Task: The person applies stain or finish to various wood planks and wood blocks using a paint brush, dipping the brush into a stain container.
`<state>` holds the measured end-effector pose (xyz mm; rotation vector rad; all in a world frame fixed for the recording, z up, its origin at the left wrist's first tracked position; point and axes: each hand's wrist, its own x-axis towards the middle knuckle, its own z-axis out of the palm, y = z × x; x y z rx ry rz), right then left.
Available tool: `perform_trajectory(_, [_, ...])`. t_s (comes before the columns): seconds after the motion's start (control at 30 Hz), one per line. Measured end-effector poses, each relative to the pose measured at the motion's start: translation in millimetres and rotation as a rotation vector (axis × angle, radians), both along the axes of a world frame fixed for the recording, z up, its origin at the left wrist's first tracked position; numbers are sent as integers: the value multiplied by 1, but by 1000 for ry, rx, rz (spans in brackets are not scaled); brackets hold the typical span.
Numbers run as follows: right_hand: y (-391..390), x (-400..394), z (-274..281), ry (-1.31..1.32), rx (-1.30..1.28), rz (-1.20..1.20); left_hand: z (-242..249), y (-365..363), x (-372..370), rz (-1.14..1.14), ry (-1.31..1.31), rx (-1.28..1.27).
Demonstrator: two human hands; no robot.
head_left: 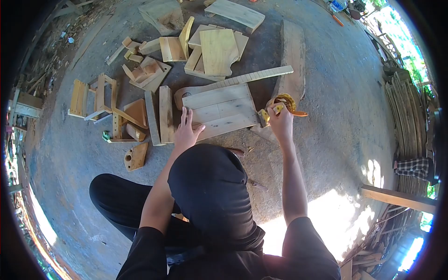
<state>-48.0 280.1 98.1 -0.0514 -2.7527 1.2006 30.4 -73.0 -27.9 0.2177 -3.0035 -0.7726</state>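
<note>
A panel of joined pale wooden boards [219, 112] lies on the ground in front of me. My left hand [186, 133] rests on its near left corner, fingers spread and thumb apart. At the panel's right end, my right hand [281, 122] is closed around a small yellow object [264, 115], whose kind I cannot make out. Just beyond that hand sits a round yellow-brown coiled or bowl-like thing [283, 99]. An orange handle [299, 113] sticks out to its right. Along the panel's far side runs a long wooden strip [252, 76] with cross marks, widening to a rounded left end.
Two thick wooden blocks [166, 112] stand left of the panel. Farther left are a small wooden frame [95, 99] and scrap pieces. Cut boards [219, 51] are piled beyond, and a long plank [293, 56] lies at the far right. Stacked slats [407, 121] line the right edge.
</note>
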Motion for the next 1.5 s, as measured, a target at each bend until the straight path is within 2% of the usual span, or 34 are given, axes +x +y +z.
perform_trajectory(0.2, [8, 30, 1, -16, 12, -41, 6, 0, 0, -10, -31, 13])
perform_trajectory(0.47, [9, 55, 19, -45, -152, -83, 3, -3, -1, -30, -10, 58])
perform_trajectory(0.7, [-2, 33, 28, 36, -190, -105, 9, -8, 0, -67, -21, 63])
perform_trajectory(0.77, [-6, 29, 28, 53, -244, -179, 3, -14, 1, -120, 46, 88])
perform_trajectory(0.8, [-8, 30, 27, 52, -243, -176, 8, -18, 1, -117, 46, 89])
perform_trajectory(0.87, [-13, 39, 21, 178, -394, -249, 20, -26, 1, -132, -155, 249])
perform_trajectory(0.9, [-15, 44, 17, 175, -393, -248, 14, -30, 0, -130, -157, 250])
perform_trajectory(0.97, [-16, 58, 7, 166, -464, -376, 0, -34, 0, -199, -29, 93])
perform_trajectory(1.07, [-20, 79, -10, 146, -554, -461, 15, -31, -2, -162, -163, 135])
perform_trajectory(1.27, [-29, 102, -37, 183, -641, -469, 15, -31, 0, -173, -111, 92])
perform_trajectory(1.5, [-49, 117, -38, 120, -691, -458, 22, -29, -1, -152, -165, 102])
